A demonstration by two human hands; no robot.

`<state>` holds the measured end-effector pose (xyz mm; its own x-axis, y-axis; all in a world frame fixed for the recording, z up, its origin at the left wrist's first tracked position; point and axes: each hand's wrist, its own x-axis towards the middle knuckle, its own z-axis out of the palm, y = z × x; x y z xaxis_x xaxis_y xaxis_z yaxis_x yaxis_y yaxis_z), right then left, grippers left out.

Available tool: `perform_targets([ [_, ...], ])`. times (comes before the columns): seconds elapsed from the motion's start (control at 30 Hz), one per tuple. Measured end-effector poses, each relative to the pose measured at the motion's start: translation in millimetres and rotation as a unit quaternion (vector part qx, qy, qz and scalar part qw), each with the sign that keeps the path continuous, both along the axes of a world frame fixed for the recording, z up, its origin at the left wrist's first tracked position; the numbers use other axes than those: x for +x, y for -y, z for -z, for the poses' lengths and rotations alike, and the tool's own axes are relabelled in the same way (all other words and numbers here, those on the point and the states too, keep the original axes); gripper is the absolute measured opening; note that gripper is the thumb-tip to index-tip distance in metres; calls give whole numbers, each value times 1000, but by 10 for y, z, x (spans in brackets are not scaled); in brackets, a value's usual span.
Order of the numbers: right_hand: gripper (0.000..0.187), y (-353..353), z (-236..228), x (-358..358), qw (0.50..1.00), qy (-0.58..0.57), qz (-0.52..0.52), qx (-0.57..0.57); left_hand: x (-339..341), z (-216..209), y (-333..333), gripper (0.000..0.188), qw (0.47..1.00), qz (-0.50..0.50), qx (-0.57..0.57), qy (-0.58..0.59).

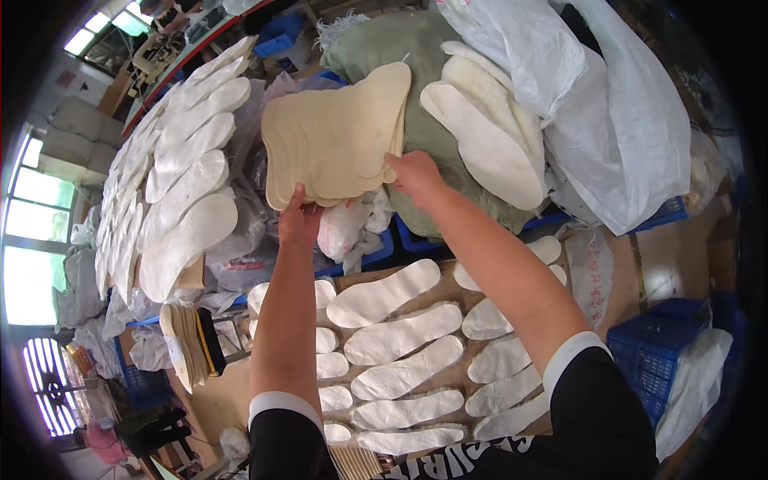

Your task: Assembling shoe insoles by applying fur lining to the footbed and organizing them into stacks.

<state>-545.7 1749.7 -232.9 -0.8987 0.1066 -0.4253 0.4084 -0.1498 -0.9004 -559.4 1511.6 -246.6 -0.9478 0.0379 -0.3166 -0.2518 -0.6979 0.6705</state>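
A fanned stack of beige insoles (336, 136) is held up in front of me, its pieces overlapping sideways. My left hand (299, 220) grips the lower left edge, thumb on the face and fingers partly hidden behind. At the lower right edge, my right hand (414, 176) pinches the stack with thumb and fingers. Below my arms, white fleecy insoles (406, 344) lie in rows on a brown board (340, 282); my forearms cover some of them. Right of the held stack, a few larger white insoles (484, 132) rest on a green sack (432, 156).
Many white insoles (188, 180) overlap in rows on the left. White plastic sacking (600, 120) drapes over the right side. A blue crate (652, 352) stands at the lower right. Another bundle of insoles (188, 344) sits at the lower left, near plastic bags (240, 272).
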Motion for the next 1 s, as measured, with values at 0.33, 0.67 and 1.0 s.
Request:
perform_targets([
  [0.33, 39, 177, -265, 202, 989, -90, 110, 44, 213, -495, -262, 47, 999, 16, -17, -41],
  [0.67, 75, 142, -717, 1585, 983, -148, 58, -92, 1886, -518, -132, 51, 996, -64, 57, -9],
  [1.0, 58, -555, -159, 3552, 872, 132, -83, -465, 4178, -1394, -755, 45, 872, 110, -432, -202],
])
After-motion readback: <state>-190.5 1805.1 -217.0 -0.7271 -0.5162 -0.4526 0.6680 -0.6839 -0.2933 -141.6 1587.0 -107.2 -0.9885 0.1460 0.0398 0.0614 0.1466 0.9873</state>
